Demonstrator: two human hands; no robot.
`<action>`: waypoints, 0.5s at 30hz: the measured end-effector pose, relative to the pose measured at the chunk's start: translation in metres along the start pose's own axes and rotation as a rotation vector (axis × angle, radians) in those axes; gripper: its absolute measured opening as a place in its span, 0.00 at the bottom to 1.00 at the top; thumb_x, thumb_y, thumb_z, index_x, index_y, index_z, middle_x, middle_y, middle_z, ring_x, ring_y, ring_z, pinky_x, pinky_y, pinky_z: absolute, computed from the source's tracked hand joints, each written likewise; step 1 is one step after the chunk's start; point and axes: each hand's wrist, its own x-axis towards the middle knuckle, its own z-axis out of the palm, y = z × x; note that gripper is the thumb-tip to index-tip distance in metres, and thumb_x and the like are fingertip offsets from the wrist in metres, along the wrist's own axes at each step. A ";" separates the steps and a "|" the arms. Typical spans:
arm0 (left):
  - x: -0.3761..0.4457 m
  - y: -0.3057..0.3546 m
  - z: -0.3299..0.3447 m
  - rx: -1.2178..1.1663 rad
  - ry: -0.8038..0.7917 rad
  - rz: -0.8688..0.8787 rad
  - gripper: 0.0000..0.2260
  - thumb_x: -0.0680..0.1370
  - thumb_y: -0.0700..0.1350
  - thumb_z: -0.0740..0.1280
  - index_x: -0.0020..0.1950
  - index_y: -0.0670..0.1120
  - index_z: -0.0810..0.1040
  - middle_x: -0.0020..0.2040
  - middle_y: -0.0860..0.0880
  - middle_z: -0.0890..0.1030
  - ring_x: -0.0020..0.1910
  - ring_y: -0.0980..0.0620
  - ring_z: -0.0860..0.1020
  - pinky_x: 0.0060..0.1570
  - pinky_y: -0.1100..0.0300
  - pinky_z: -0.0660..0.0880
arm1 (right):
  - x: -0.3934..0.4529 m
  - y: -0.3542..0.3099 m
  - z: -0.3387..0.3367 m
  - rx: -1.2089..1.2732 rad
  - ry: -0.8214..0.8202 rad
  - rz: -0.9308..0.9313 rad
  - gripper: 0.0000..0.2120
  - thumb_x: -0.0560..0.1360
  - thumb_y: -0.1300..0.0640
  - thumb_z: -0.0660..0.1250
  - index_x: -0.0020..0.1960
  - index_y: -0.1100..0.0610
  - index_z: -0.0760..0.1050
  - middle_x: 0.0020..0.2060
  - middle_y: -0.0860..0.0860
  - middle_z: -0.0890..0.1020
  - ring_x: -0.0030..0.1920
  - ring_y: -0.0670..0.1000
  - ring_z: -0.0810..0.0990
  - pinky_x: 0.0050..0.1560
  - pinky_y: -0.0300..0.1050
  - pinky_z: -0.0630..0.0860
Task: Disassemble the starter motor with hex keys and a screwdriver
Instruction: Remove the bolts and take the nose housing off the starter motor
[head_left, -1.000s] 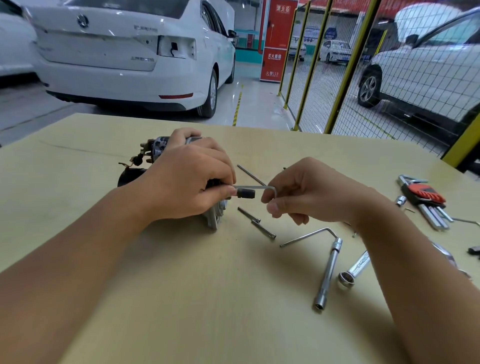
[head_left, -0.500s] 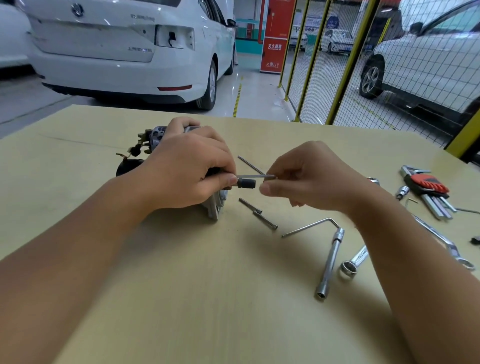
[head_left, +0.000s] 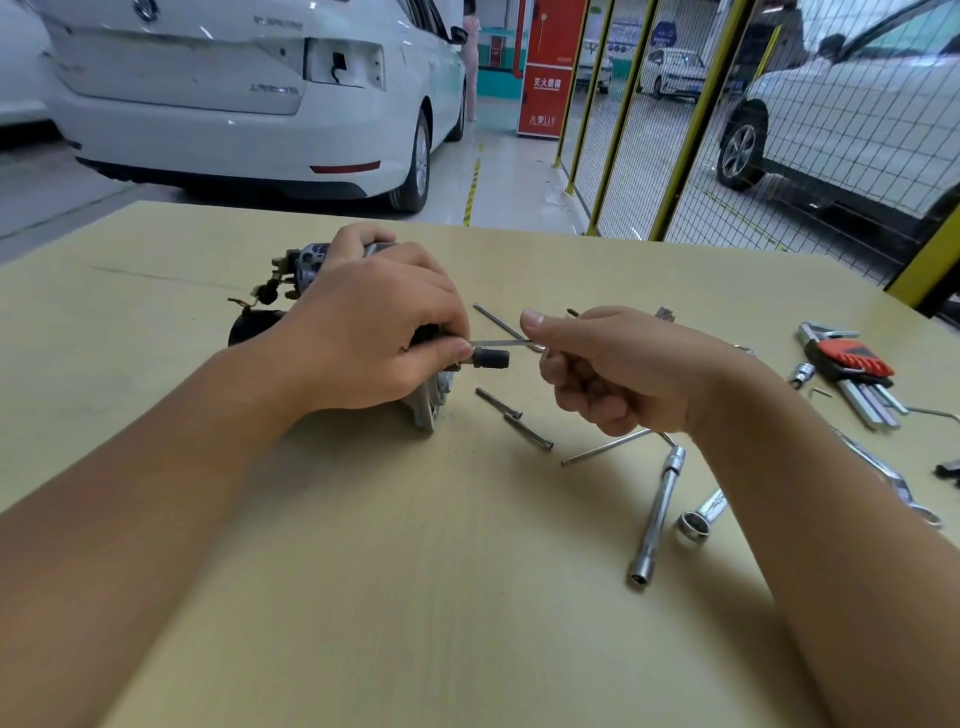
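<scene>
The starter motor (head_left: 291, 280) lies on the tan table (head_left: 363, 571), mostly hidden under my left hand (head_left: 374, 332), which grips its body from above. Its grey flange (head_left: 434, 408) shows below that hand, and a black stub (head_left: 491, 358) juts out to the right. A thin L-shaped hex key (head_left: 501, 343) runs level from my left fingertips to my right hand (head_left: 618, 369). My right hand has its fingers curled round the key's bent end, thumb raised. Two long bolts (head_left: 511, 415) lie on the table just below the key.
A bent rod with a long socket (head_left: 657, 512), a ring spanner (head_left: 698, 519), a red-holdered hex key set (head_left: 852, 366) and small sockets lie at the right. Another thin rod (head_left: 498, 319) lies behind the key. Parked cars and a yellow mesh fence stand beyond the table.
My right hand has turned on the hex key: its fingers now curl below the shaft with the thumb up, where before it pinched the bend from above. My left hand stays on the motor.
</scene>
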 end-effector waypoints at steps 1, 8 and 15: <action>0.000 0.000 0.000 0.002 -0.001 -0.001 0.07 0.77 0.55 0.68 0.45 0.56 0.84 0.44 0.63 0.83 0.57 0.57 0.78 0.67 0.42 0.61 | 0.000 0.000 -0.001 0.018 -0.014 0.008 0.25 0.76 0.35 0.67 0.33 0.53 0.69 0.27 0.53 0.72 0.22 0.49 0.60 0.23 0.35 0.59; 0.000 -0.001 0.001 -0.005 -0.004 -0.026 0.08 0.77 0.56 0.67 0.45 0.56 0.84 0.44 0.63 0.83 0.57 0.58 0.77 0.69 0.45 0.58 | 0.003 0.001 0.002 0.023 0.044 -0.270 0.18 0.79 0.50 0.70 0.37 0.59 0.71 0.28 0.54 0.71 0.25 0.50 0.62 0.26 0.41 0.61; -0.001 -0.003 -0.001 0.006 -0.062 -0.007 0.10 0.78 0.57 0.65 0.48 0.57 0.85 0.47 0.65 0.82 0.59 0.58 0.75 0.70 0.42 0.58 | 0.001 0.001 0.000 -0.362 0.271 -0.715 0.15 0.76 0.55 0.74 0.38 0.64 0.77 0.25 0.48 0.78 0.24 0.45 0.69 0.26 0.37 0.65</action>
